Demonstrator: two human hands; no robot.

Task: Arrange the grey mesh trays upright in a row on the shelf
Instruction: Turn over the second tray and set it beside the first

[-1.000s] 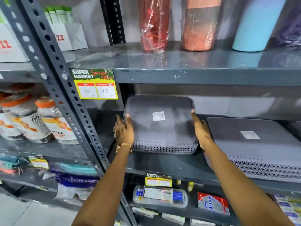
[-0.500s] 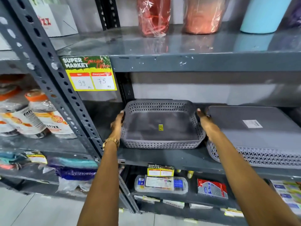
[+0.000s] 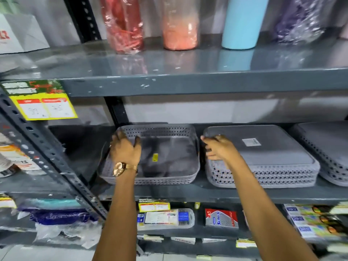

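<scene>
A grey mesh tray [image 3: 173, 147] lies flat, open side up, on the middle shelf [image 3: 188, 194]. My left hand [image 3: 125, 148], wearing a gold watch, hovers with fingers spread over the tray's far left corner; blur hides whether it touches. To the right, a second grey mesh tray [image 3: 273, 157] lies upside down with a white label on its base. My right hand [image 3: 218, 147] curls over its near left corner. A third grey tray [image 3: 327, 147] lies upside down at the far right, partly cut off.
A slanted perforated steel post [image 3: 47, 157] crosses the left, with a yellow price tag [image 3: 43, 108] above it. Wrapped bottles [image 3: 122, 23] and a blue cylinder [image 3: 243, 21] stand on the upper shelf. Boxed goods [image 3: 165, 217] fill the lower shelf. Jars sit at the far left.
The left tray was turned from base-up to open side up and set flat. My right hand then left it and moved right onto the second tray. My left hand shifted over the tray's corner.
</scene>
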